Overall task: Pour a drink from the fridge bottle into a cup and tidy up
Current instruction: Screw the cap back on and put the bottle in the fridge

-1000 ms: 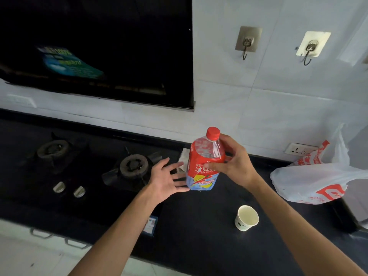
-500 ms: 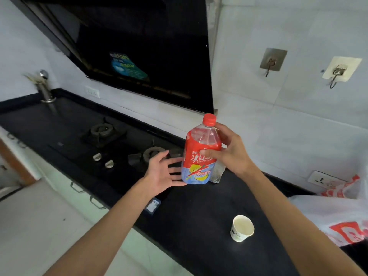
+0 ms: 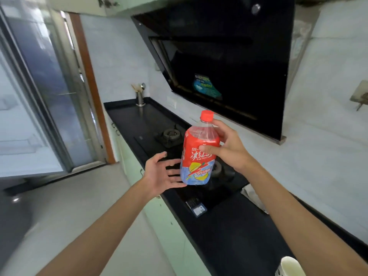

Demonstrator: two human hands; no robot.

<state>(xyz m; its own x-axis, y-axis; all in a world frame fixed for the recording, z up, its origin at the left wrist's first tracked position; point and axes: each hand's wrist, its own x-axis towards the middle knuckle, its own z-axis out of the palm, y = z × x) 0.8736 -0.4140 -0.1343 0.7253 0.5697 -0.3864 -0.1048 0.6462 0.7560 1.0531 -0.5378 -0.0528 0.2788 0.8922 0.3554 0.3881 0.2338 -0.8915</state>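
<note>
Above black counter (image 3: 229, 236) (gas hob (image 3: 171, 134) inset): right hand (image 3: 229, 148) grips bottle (image 3: 197, 162); left hand (image 3: 159, 174) splayed, empty, by its base.

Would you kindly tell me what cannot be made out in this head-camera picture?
Head view:
- cup: cut off by the bottom edge; contents unclear.
- bottle: drink level hidden by its label and the right hand.
- left hand: contact with the bottle unclear.
- small card on the counter: print too blurred.

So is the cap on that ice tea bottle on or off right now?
On. The red cap sits on the neck of the bottle, which the right hand holds nearly upright. How tight, cannot tell.
</note>
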